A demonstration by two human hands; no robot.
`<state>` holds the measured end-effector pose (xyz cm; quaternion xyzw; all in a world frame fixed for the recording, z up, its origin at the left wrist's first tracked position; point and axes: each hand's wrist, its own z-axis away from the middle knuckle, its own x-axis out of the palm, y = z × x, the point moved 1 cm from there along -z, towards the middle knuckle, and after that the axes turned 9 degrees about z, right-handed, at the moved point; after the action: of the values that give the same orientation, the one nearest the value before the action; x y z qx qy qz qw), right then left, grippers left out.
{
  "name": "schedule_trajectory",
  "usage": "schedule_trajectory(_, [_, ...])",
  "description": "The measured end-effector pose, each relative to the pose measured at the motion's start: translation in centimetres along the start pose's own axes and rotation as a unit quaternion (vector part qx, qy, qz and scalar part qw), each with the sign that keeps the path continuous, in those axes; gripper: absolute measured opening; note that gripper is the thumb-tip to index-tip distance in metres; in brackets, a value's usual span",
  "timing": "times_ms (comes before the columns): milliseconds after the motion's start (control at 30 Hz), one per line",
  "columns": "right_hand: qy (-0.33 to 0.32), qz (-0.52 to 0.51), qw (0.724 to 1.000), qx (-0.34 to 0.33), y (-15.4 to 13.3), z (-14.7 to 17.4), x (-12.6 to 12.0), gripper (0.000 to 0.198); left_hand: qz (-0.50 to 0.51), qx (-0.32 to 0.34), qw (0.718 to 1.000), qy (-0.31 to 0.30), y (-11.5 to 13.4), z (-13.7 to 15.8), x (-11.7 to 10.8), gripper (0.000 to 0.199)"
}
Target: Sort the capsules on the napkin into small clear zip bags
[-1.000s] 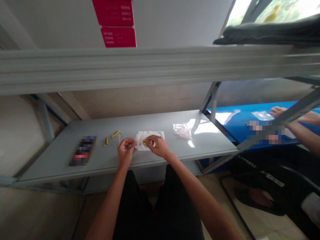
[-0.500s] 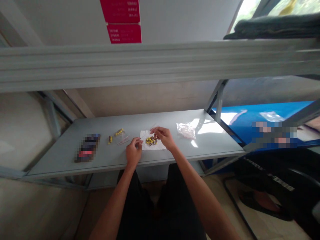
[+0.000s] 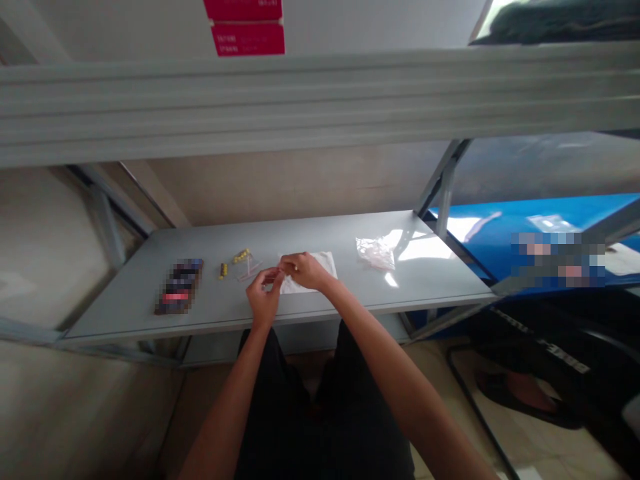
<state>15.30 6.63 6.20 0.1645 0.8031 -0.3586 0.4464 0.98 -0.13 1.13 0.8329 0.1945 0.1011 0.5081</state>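
My left hand (image 3: 263, 293) is closed in a pinch above the left edge of a white paper sheet (image 3: 327, 264). Its fingertips meet those of my right hand (image 3: 304, 269), which is also pinched and reaches in from the right. A tiny yellowish spot shows at the right fingers, too small to name. What the left fingers hold cannot be made out. The heap of small yellow and brown pieces seen earlier on the sheet is hidden behind my right hand. Left of the hands lie pale thin sticks (image 3: 249, 268), a yellow row of pieces (image 3: 241, 256) and a short yellow-brown piece (image 3: 223, 271).
A clear plastic bag (image 3: 375, 253) lies on the grey shelf (image 3: 425, 280) to the right. A blurred-out dark object (image 3: 180, 287) is at the left. An upper shelf beam (image 3: 300, 107) crosses ahead. Beyond the right post is a blue surface (image 3: 525, 207).
My right hand has moved left from over the heap of yellow and brown pieces to meet my left hand. The left fingers have drawn into a pinch. The view has tilted slightly downward.
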Motion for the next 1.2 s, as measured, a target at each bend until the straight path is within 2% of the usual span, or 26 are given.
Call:
schedule_trajectory(133, [-0.042,0.081,0.996,-0.016,-0.2,-0.4,-0.1,0.023,0.033,-0.054,0.998,0.004,-1.3,0.0,-0.2,0.034])
schedule_trajectory(367, [-0.098,0.162,0.98,-0.056,-1.2,-0.9,-0.6,0.018,0.023,-0.051,0.998,0.003,-1.0,0.1,-0.1,0.027])
schedule_trajectory(533, [-0.12,0.227,0.964,-0.069,-2.7,-1.1,-1.2,0.023,-0.037,-0.045,0.996,0.06,-1.2,-0.2,-0.3,0.015])
schedule_trajectory(633, [-0.101,0.243,0.964,-0.041,-2.9,-1.2,-1.7,0.029,-0.07,-0.065,0.988,0.118,-1.5,-0.4,-0.4,0.014])
schedule_trajectory(700, [-0.081,0.233,0.969,-0.011,-2.7,-1.3,-1.9,0.028,-0.074,-0.07,0.986,0.134,-1.4,-0.3,-0.3,0.014])
schedule_trajectory(800, [-0.04,0.164,0.986,0.017,-2.2,-1.6,-1.8,0.019,-0.048,-0.043,0.992,0.104,-0.9,0.0,0.0,0.018])
schedule_trajectory(900, [0.0,-0.026,1.0,0.015,-1.6,-1.9,-1.4,0.008,-0.001,-0.004,0.997,0.082,-0.8,-0.1,0.2,0.028])
schedule_trajectory(967, [0.01,-0.184,0.983,0.018,-1.2,-2.0,-1.1,0.001,0.034,-0.01,0.996,0.087,-1.4,-0.7,0.1,0.041])
schedule_trajectory(1033, [0.005,-0.308,0.951,0.024,-0.6,-2.1,-0.9,0.009,0.086,-0.049,0.992,0.074,-2.2,-1.5,0.1,0.049])
schedule_trajectory(1100, [0.006,-0.382,0.923,0.035,0.0,-2.1,-0.9,0.018,0.155,-0.095,0.983,0.039,-2.8,-2.4,0.0,0.05])
schedule_trajectory(1200, [0.042,-0.43,0.898,0.078,1.3,-1.8,-0.8,0.033,0.243,-0.144,0.959,-0.008,-3.0,-3.6,0.0,0.051])
